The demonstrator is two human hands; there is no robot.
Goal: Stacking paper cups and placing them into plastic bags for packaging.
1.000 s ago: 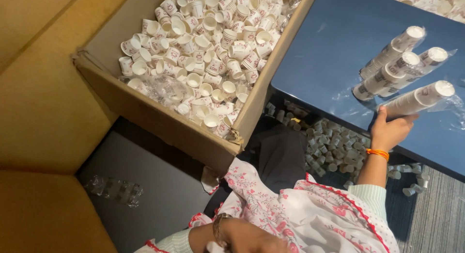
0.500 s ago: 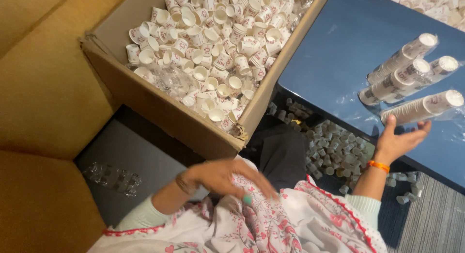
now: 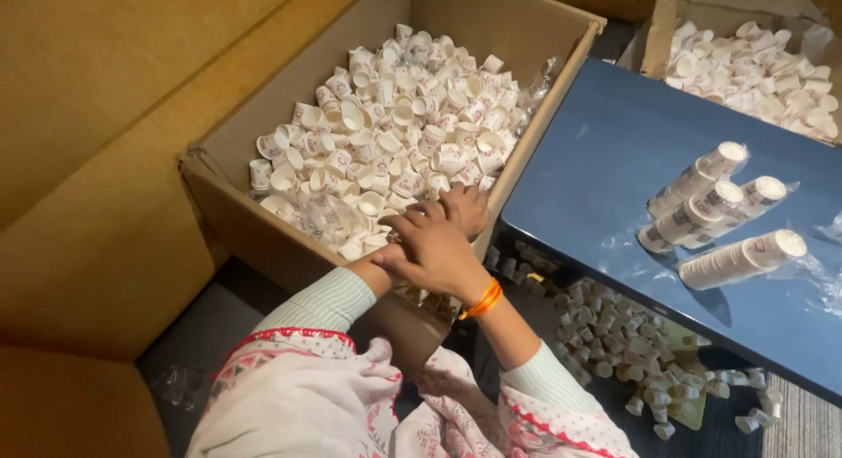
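Both my hands are at the near edge of the cardboard box [image 3: 237, 212], right hand [image 3: 436, 250] loosely curled over my left hand [image 3: 460, 208], neither visibly gripping anything, reaching for the loose paper cups [image 3: 395, 142] heaped inside.

Three wrapped cup stacks [image 3: 715, 208], two cardboard boxes [image 3: 219, 203]

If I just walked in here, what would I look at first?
Probably the big cardboard box in the middle, heaped with small white paper cups. The person's left hand and right hand meet at its near edge, right on the cups. To the right, a blue table holds three wrapped stacks of cups lying on their sides, and more loose cups lie scattered on the floor beneath it.
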